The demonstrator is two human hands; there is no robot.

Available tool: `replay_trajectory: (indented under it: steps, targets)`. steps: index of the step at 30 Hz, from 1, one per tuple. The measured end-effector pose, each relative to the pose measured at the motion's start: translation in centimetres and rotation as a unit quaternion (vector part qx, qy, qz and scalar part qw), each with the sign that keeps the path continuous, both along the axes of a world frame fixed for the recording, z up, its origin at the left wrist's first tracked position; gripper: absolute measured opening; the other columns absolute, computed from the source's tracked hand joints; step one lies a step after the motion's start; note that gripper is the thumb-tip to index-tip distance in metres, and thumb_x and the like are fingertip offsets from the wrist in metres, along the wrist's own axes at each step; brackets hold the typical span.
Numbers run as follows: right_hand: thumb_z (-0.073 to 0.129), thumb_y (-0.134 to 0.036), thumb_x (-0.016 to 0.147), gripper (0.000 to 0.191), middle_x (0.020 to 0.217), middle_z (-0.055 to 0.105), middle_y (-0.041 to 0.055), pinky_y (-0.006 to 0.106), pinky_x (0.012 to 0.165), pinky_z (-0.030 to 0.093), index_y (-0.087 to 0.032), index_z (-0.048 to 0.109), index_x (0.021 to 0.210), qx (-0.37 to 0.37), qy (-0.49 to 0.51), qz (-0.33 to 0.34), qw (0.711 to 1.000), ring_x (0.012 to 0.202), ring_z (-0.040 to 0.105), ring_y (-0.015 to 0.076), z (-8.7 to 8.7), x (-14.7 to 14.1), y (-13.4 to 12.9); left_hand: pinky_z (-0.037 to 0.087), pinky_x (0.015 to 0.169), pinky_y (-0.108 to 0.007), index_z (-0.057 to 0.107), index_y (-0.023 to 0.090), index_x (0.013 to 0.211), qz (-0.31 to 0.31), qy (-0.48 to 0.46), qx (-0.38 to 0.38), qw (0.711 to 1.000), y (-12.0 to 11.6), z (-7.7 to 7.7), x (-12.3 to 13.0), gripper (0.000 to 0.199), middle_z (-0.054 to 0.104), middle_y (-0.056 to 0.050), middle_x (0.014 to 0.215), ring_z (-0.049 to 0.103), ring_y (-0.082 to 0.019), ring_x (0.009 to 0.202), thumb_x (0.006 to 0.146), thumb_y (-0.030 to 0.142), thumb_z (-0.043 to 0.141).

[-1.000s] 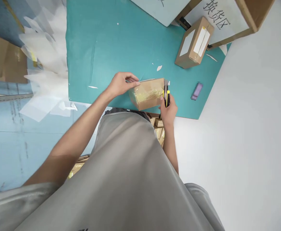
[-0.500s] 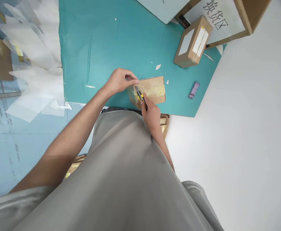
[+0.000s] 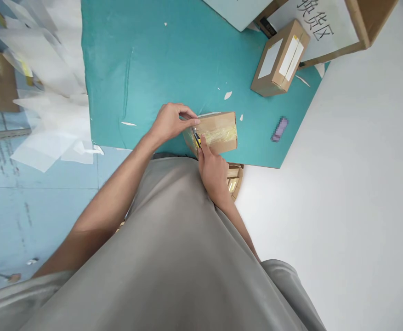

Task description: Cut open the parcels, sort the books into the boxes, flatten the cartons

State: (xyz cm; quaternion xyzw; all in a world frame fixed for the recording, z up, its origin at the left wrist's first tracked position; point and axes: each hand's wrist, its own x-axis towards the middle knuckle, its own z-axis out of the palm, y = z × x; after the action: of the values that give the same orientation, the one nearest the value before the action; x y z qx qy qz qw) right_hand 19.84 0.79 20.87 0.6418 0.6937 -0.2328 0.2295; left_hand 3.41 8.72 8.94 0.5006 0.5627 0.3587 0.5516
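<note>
A small cardboard box (image 3: 222,133) with yellowish clear tape over it lies at the front edge of the green table mat (image 3: 146,59). My left hand (image 3: 174,122) grips the box's upper left corner between thumb and fingers. In my right hand (image 3: 213,170) is a yellow and black utility knife (image 3: 197,139), its tip at the taped left end of the box. The index finger is stretched along the knife; how far the blade is out cannot be made out.
A taller cardboard box with white labels (image 3: 270,59) stands at the back right, beside a cardboard shelf with a handwritten sign (image 3: 320,27). A blurred purple item (image 3: 279,129) lies at the right. White sheets (image 3: 54,64) are piled left of the mat.
The knife and my right hand have shifted slightly left and down along the box's left end. My left hand still holds the corner. The whole view has moved a little.
</note>
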Motion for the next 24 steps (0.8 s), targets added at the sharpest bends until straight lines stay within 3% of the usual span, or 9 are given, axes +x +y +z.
replay_trajectory:
  steps: [5,10,15,18,20,22,24]
  targets:
    - [0.024,-0.031,0.113,0.066,0.128,0.075,0.0178,0.043,0.083,0.059,-0.03,0.008,0.177,-0.05,-0.033,0.049,0.997,0.096,0.077,0.0325,1.5,0.4,-0.8,0.06,0.089,-0.038,0.085,0.024,0.09,0.018,0.018,0.002,1.0,-0.9,0.1,0.6,0.02,0.08,-0.004,0.093,0.074,-0.024,0.091,0.082,0.042,0.083]
    - [0.025,-0.024,0.111,0.066,0.125,0.076,0.0168,0.04,0.076,0.059,-0.032,0.018,0.176,-0.099,-0.053,0.078,0.991,0.091,0.077,0.0296,1.9,2.1,-2.4,0.058,0.092,-0.038,0.085,0.024,0.091,0.061,0.048,0.011,0.997,-1.4,0.6,1.4,0.015,0.078,-0.004,0.092,0.072,-0.024,0.094,0.088,0.037,0.078]
    - [0.03,-0.028,0.111,0.062,0.124,0.078,0.0151,0.038,0.074,0.059,-0.031,0.031,0.173,-0.103,-0.045,0.07,0.991,0.09,0.076,0.0284,3.1,3.8,-3.3,0.059,0.085,-0.035,0.084,0.023,0.094,0.053,0.051,0.012,0.997,-2.0,0.9,1.7,0.016,0.077,-0.005,0.095,0.071,-0.023,0.094,0.09,0.037,0.076]
    - [0.033,-0.035,0.112,0.059,0.122,0.079,0.0119,0.037,0.079,0.059,-0.032,0.037,0.171,-0.056,-0.002,0.031,0.998,0.095,0.077,0.0291,4.2,5.3,-2.9,0.059,0.087,-0.034,0.083,0.024,0.095,0.062,0.047,0.005,0.997,-2.4,0.9,1.8,0.017,0.077,-0.005,0.098,0.071,-0.022,0.096,0.092,0.038,0.075]
    - [0.033,-0.038,0.112,0.06,0.13,0.077,0.0131,0.039,0.085,0.059,-0.031,0.035,0.172,0.017,0.019,-0.028,0.999,0.106,0.076,0.0315,4.0,6.9,-1.7,0.059,0.091,-0.036,0.082,0.024,0.098,0.072,0.048,0.0,0.996,-2.5,1.2,2.2,0.019,0.076,-0.005,0.101,0.07,-0.023,0.098,0.095,0.039,0.072]
    - [0.03,-0.04,0.113,0.063,0.144,0.069,0.0176,0.041,0.092,0.058,-0.026,0.028,0.174,0.104,0.028,-0.088,0.99,0.12,0.072,0.0341,2.7,8.8,0.1,0.058,0.098,-0.038,0.081,0.024,0.106,0.085,0.056,0.001,0.995,-2.6,1.7,3.1,0.022,0.075,-0.006,0.108,0.069,-0.024,0.105,0.097,0.04,0.069]
    - [0.019,-0.039,0.113,0.065,0.153,0.061,0.0238,0.043,0.096,0.057,-0.019,0.019,0.175,0.146,0.049,-0.111,0.982,0.126,0.07,0.0345,0.5,10.8,2.0,0.055,0.108,-0.042,0.078,0.025,0.119,0.088,0.074,0.014,0.993,-2.7,2.3,4.4,0.029,0.072,-0.008,0.12,0.066,-0.028,0.118,0.098,0.043,0.07]
